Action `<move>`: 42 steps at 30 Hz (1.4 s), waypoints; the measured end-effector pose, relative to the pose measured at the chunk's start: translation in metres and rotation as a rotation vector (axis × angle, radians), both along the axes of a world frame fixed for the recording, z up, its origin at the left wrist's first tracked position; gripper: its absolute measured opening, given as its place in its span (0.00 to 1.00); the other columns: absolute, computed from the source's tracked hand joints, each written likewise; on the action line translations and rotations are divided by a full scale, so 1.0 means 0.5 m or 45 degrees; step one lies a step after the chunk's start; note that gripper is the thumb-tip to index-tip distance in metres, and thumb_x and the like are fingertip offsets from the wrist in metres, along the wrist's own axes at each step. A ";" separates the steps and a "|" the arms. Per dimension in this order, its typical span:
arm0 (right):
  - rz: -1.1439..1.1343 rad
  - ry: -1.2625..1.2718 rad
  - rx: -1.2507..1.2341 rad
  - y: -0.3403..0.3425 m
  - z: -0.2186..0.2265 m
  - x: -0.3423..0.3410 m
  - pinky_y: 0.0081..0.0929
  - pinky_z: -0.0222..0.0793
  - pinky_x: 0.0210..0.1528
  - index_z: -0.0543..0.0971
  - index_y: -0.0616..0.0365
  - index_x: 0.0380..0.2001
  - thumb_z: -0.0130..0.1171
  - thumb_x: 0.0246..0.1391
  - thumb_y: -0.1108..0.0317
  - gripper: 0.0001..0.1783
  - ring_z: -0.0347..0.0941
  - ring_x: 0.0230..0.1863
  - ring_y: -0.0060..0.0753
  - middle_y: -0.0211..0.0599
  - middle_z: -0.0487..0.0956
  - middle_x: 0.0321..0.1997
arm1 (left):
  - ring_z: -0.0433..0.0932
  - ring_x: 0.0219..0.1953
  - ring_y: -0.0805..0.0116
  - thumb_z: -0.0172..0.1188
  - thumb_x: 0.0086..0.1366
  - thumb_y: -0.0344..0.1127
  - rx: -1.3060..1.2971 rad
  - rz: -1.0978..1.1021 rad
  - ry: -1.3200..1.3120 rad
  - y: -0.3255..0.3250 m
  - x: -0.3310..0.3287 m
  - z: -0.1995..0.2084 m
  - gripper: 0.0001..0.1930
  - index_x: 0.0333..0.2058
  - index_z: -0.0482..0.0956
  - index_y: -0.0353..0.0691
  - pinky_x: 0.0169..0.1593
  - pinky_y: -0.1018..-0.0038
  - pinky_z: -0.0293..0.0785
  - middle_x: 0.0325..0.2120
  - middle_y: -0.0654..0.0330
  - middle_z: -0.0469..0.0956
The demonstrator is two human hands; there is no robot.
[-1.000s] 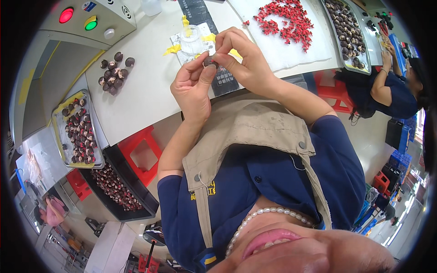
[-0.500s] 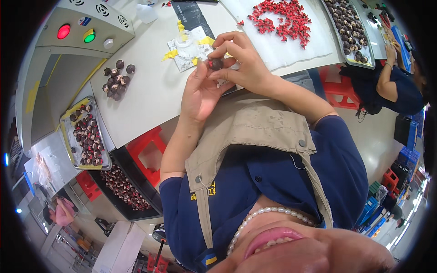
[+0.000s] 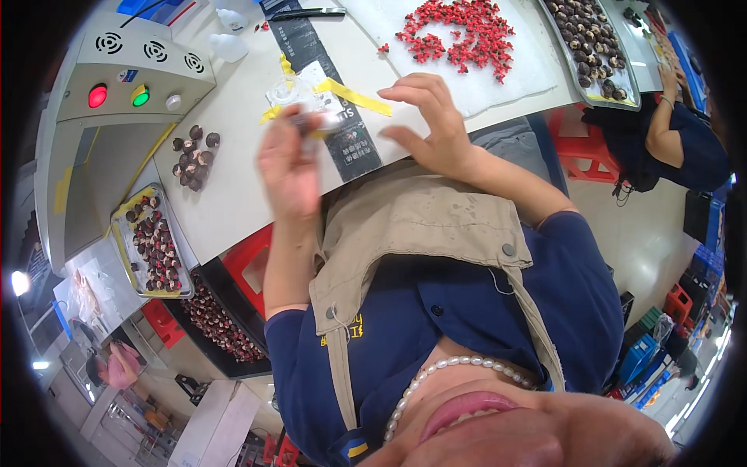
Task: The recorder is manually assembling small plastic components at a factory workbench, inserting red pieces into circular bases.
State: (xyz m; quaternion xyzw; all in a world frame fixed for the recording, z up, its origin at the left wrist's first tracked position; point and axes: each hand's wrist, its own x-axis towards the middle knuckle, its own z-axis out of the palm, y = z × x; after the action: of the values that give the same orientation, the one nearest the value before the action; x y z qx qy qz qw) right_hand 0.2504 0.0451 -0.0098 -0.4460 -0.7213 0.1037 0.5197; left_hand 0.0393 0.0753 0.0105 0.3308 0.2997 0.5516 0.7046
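Observation:
My left hand [image 3: 289,171], smeared by motion, is raised over the table with its fingers closed around a small dark brown ball [image 3: 299,121]. A bit of red shows beside the ball. Just beyond that hand, a small clear round cup [image 3: 288,90] stands on a white pad held with yellow tape [image 3: 354,96]. My right hand [image 3: 437,132] hangs above the table edge, thumb and fingers apart, holding nothing. Farther off, many small red-and-black pieces [image 3: 459,35] lie on a white sheet [image 3: 510,87]. To the left sits a cluster of dark brown balls with pale patches [image 3: 193,161].
A grey machine [image 3: 82,87] with red and green lit buttons stands at left. Trays of brown balls lie at lower left [image 3: 188,289] and far right [image 3: 603,103]. A black bin [image 3: 261,362] sits below the table. Another person's arm [image 3: 661,128] is at right.
My hands have parted: the left moved left with the ball, the right let go of it and opened. The whole view has shifted slightly.

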 end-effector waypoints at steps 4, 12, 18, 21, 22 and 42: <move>-0.251 -0.278 0.037 0.064 -0.034 0.070 0.32 0.58 0.44 0.81 0.49 0.29 0.65 0.42 0.67 0.07 0.69 0.41 0.33 0.28 0.76 0.32 | 0.77 0.40 0.65 0.54 0.64 0.31 0.343 0.658 0.407 0.062 -0.195 0.005 0.13 0.43 0.73 0.27 0.49 0.69 0.71 0.37 0.52 0.78; -0.407 -0.634 -0.189 0.165 -0.021 0.083 0.34 0.52 0.42 0.82 0.42 0.27 0.62 0.45 0.54 0.08 0.71 0.33 0.27 0.21 0.78 0.25 | 0.79 0.38 0.62 0.58 0.58 0.35 0.172 1.405 2.140 0.097 -0.608 -0.017 0.14 0.41 0.78 0.34 0.42 0.69 0.72 0.36 0.53 0.80; -0.337 -0.894 -0.436 0.191 0.020 0.051 0.37 0.54 0.44 0.81 0.45 0.26 0.60 0.46 0.56 0.08 0.72 0.37 0.29 0.24 0.78 0.26 | 0.78 0.38 0.59 0.60 0.56 0.43 0.399 1.005 2.183 0.155 -0.540 -0.014 0.16 0.42 0.80 0.46 0.47 0.70 0.69 0.35 0.58 0.81; -0.254 -0.862 -0.710 0.192 0.025 0.060 0.38 0.55 0.46 0.79 0.49 0.30 0.59 0.47 0.61 0.08 0.72 0.39 0.31 0.28 0.78 0.32 | 0.76 0.42 0.64 0.61 0.54 0.42 0.510 0.388 2.310 0.167 -0.336 0.030 0.16 0.42 0.79 0.50 0.59 0.55 0.51 0.37 0.63 0.79; -0.257 -0.871 -0.701 0.197 0.022 0.065 0.38 0.55 0.46 0.79 0.49 0.30 0.59 0.47 0.61 0.08 0.72 0.39 0.31 0.28 0.78 0.32 | 0.75 0.43 0.67 0.62 0.54 0.41 0.597 0.231 2.368 0.167 -0.302 0.045 0.15 0.43 0.79 0.50 0.62 0.49 0.42 0.37 0.65 0.79; 0.183 0.520 -0.647 0.143 0.046 0.026 0.16 0.70 0.41 0.78 0.64 0.36 0.62 0.51 0.71 0.10 0.74 0.35 0.18 0.31 0.79 0.33 | 0.73 0.48 0.70 0.49 0.66 0.30 -0.083 0.093 -0.196 0.039 -0.157 -0.028 0.18 0.54 0.64 0.35 0.47 0.79 0.76 0.47 0.51 0.72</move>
State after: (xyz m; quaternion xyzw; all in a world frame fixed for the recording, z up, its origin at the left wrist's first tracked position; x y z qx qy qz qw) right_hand 0.2634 0.1165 0.0133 -0.4794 -0.5830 0.4038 0.5169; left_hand -0.0393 0.0950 -0.0033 0.2532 0.2744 0.5908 0.7153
